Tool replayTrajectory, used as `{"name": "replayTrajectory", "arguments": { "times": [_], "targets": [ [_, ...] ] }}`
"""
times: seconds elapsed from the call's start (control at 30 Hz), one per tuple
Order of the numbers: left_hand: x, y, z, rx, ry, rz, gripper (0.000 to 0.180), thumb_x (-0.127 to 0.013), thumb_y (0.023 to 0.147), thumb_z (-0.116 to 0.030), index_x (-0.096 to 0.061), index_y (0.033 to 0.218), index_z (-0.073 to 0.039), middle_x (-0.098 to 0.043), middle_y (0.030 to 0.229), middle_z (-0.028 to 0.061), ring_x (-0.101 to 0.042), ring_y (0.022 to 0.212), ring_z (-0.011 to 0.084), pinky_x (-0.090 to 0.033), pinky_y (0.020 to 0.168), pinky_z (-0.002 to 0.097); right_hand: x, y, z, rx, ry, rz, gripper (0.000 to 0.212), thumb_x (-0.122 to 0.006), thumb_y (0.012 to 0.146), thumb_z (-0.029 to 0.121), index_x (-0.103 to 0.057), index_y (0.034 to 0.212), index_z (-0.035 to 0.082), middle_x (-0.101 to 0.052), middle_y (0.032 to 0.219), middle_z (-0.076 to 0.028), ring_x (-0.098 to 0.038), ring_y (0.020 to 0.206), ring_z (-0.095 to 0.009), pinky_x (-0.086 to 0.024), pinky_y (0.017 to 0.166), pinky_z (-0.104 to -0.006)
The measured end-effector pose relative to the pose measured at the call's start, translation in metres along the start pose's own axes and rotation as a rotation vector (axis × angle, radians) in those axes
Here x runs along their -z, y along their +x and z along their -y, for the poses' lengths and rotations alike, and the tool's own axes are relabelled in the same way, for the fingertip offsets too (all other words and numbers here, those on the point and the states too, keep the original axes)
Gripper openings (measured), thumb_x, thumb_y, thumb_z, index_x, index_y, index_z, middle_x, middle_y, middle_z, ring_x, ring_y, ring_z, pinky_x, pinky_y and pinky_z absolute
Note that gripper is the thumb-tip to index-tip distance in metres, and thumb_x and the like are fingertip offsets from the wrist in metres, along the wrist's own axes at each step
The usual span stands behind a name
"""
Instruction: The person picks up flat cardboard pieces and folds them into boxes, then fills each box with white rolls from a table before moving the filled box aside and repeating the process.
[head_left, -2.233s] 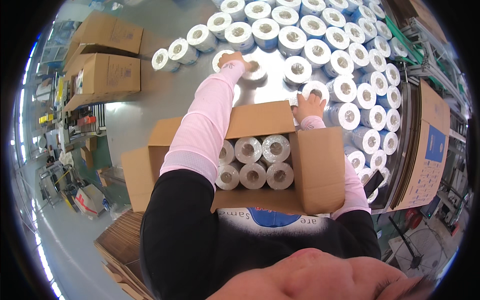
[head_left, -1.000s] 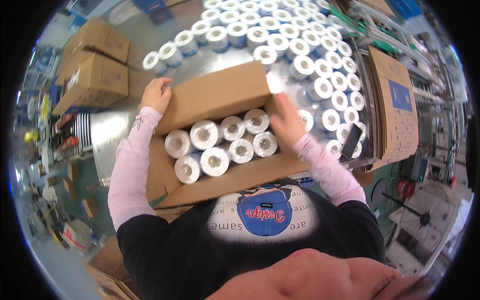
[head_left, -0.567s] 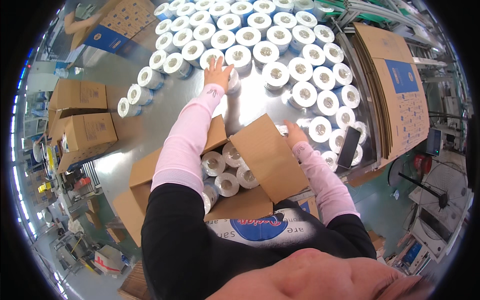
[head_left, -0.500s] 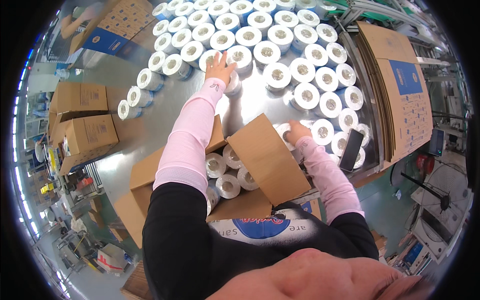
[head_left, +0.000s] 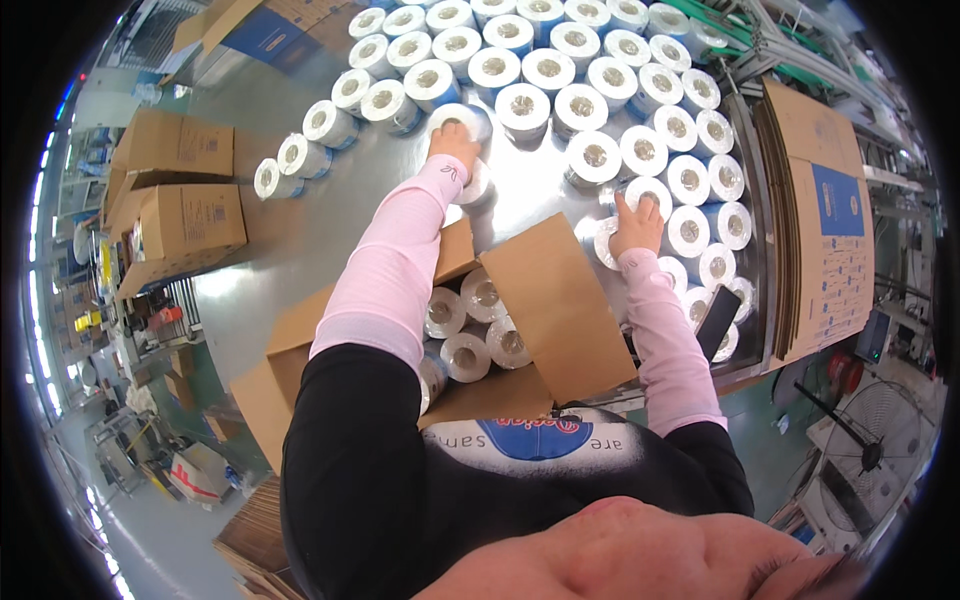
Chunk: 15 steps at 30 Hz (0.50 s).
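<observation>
White, plastic-wrapped paper rolls with blue on their sides stand in a wide group on the metal table (head_left: 390,185). My left hand (head_left: 455,147) is closed over the near edge of one paper roll (head_left: 470,117); another roll (head_left: 479,184) sits just beside that wrist. Over to the right, my right hand (head_left: 638,228) lies with its fingers apart on a standing paper roll (head_left: 650,190). Next to that hand is a roll (head_left: 605,243) partly covered by it. Close to my body, an open cardboard box (head_left: 555,300) contains several rolls (head_left: 466,357).
A dark phone (head_left: 718,322) leans on rolls at the right. Flattened cartons (head_left: 815,220) are stacked beyond the table's right edge. Two open cardboard boxes (head_left: 195,235) stand at the left, another carton (head_left: 265,35) at the far left. A floor fan (head_left: 870,445) is at the lower right.
My left hand has gone from spread fingers to closing over a roll. My right hand has moved away from the roll near the box flap to one farther off. The view has shifted slightly.
</observation>
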<state>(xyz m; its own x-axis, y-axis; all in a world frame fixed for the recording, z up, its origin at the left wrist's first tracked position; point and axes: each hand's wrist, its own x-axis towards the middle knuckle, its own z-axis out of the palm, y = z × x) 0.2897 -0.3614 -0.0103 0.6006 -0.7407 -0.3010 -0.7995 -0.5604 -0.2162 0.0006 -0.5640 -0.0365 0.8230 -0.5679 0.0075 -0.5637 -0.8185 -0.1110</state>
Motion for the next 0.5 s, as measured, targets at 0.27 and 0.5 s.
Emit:
{"name": "replayTrajectory", "arguments": {
  "times": [0.27, 0.5],
  "targets": [
    [0.035, -0.085, 0.083, 0.416, -1.277, -0.189, 0.048, -0.071, 0.068, -0.036, -0.066, 0.104, -0.003, -0.070, 0.093, 0.0102, -0.066, 0.078, 0.0195, -0.051, 0.073, 0.0300, -0.002, -0.055, 0.022, 0.061, 0.102, 0.139, 0.023, -0.067, 0.074, 0.023, -0.069, 0.095, 0.013, -0.051, 0.103, -0.018, -0.051, 0.105, -0.036, -0.049, 0.078, -0.0449],
    [0.123, -0.255, 0.075, -0.529, -1.794, -0.350, 0.040, -0.052, 0.095, -0.016, -0.048, 0.134, -0.004, -0.057, 0.128, 0.0121, -0.057, 0.115, 0.0220, -0.051, 0.094, 0.0345, 0.026, -0.018, -0.035, -0.277, 0.627, 0.111, 0.035, -0.058, 0.085, 0.035, -0.067, 0.098, 0.004, -0.061, 0.108, -0.026, -0.064, 0.093, -0.037, -0.051, 0.077, -0.0446]
  ]
}}
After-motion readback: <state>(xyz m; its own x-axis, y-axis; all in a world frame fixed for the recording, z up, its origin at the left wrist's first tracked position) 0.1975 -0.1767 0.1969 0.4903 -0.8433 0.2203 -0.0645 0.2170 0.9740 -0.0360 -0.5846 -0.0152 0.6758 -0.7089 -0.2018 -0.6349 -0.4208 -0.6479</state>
